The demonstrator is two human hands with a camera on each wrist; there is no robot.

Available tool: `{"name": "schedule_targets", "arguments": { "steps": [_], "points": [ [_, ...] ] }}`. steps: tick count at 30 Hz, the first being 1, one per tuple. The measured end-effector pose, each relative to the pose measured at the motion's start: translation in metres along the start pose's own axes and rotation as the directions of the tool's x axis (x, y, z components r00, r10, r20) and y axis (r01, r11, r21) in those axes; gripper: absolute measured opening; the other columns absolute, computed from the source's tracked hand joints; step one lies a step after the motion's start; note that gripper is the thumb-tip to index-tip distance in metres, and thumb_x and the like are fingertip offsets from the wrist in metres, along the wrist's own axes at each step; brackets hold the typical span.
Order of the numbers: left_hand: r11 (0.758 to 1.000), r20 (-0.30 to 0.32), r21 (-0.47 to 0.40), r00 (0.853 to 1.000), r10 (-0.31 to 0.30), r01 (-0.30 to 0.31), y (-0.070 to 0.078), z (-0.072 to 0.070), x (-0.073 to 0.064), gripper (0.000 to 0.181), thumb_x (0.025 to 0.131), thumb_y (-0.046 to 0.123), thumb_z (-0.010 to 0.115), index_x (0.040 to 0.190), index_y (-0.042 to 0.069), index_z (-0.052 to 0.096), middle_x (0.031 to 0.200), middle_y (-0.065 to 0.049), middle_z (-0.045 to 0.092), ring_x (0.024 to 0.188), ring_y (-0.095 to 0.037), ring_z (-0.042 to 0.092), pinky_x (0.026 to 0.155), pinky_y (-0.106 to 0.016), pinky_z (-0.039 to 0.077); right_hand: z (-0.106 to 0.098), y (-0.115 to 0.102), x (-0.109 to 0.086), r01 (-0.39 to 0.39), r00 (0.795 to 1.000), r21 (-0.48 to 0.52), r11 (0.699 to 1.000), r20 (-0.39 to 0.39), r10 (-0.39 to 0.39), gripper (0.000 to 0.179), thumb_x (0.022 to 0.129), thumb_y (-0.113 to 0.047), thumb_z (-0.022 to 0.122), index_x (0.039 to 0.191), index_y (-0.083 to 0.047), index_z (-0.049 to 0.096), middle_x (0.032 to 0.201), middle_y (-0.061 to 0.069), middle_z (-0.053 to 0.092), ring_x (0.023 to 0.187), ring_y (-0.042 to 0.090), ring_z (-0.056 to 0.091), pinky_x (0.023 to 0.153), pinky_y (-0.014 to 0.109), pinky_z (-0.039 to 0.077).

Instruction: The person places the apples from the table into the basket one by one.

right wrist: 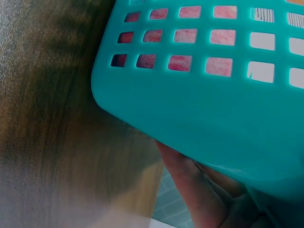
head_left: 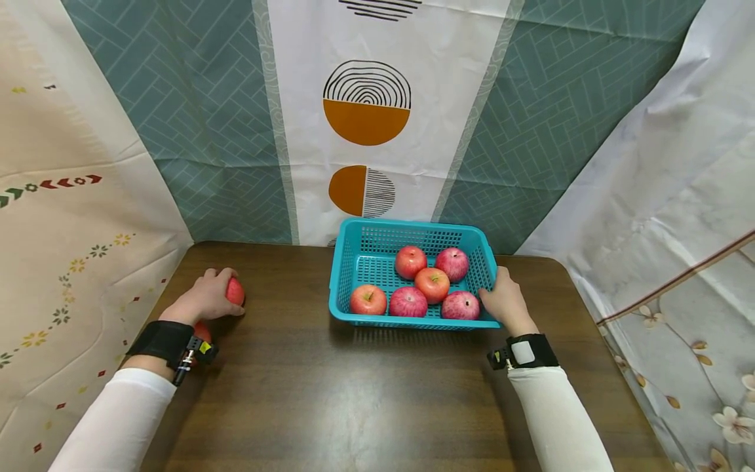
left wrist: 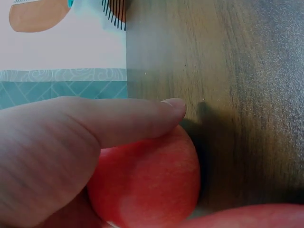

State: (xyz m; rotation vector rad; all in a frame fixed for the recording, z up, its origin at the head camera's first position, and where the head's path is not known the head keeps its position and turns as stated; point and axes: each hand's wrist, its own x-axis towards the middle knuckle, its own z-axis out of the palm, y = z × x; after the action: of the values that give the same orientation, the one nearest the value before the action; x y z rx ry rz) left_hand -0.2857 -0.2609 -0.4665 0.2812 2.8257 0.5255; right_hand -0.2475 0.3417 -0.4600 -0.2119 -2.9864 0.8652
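Observation:
At the left of the table, my left hand (head_left: 208, 296) grips a red apple (head_left: 234, 292), its thumb lying along the apple (left wrist: 147, 185) in the left wrist view. Another apple (head_left: 202, 332) sits nearer me, partly hidden behind the left wrist; an edge of red fruit (left wrist: 256, 217) shows at the bottom of the left wrist view. My right hand (head_left: 506, 303) holds the right end of a turquoise plastic basket (head_left: 337, 275). Several red apples (head_left: 408, 302) lie inside it. Fingers (right wrist: 187, 183) show by the basket wall (right wrist: 190, 109) in the right wrist view.
The brown wooden table (head_left: 283, 387) spreads in front of the basket and between the hands. A patterned cloth (head_left: 366, 144) hangs behind the table's far edge. Floral cloths flank the left and right sides.

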Motion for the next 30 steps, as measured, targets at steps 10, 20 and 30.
{"name": "schedule_targets", "arguments": {
  "steps": [10,20,30],
  "points": [
    [1.000,-0.002,0.009,1.000,0.001,-0.001,-0.0014,0.0007,-0.0003,0.088,0.074,0.035,0.084,0.138,-0.006,0.039,0.116,-0.037,0.040,0.101,-0.053,0.042,0.075,-0.062,0.050,0.0005,-0.0027,-0.0011,0.007,1.000,0.005,1.000,-0.006,-0.007,0.061,0.096,-0.013,0.057,0.141,0.014,0.027,0.126,0.039,0.051,0.107,0.051,0.056,0.085,0.066,0.049],
    [1.000,-0.003,0.008,1.000,0.004,-0.004,0.0040,-0.0025,-0.0016,0.087,0.075,0.035,0.084,0.137,-0.007,0.039,0.115,-0.037,0.041,0.099,-0.051,0.044,0.073,-0.060,0.051,0.0013,-0.0006,-0.0006,0.007,1.000,0.005,1.000,-0.012,-0.007,0.061,0.096,-0.013,0.058,0.141,0.013,0.027,0.127,0.039,0.051,0.107,0.051,0.056,0.085,0.067,0.049],
    [1.000,-0.010,0.008,1.000,0.017,-0.017,0.0035,-0.0034,-0.0004,0.085,0.076,0.035,0.083,0.136,-0.007,0.039,0.114,-0.036,0.042,0.099,-0.051,0.045,0.073,-0.060,0.051,0.0008,-0.0007,-0.0005,-0.008,1.000,0.007,1.000,-0.008,0.008,0.062,0.096,-0.014,0.057,0.142,0.013,0.026,0.127,0.039,0.050,0.108,0.051,0.055,0.085,0.066,0.050]
  ]
}}
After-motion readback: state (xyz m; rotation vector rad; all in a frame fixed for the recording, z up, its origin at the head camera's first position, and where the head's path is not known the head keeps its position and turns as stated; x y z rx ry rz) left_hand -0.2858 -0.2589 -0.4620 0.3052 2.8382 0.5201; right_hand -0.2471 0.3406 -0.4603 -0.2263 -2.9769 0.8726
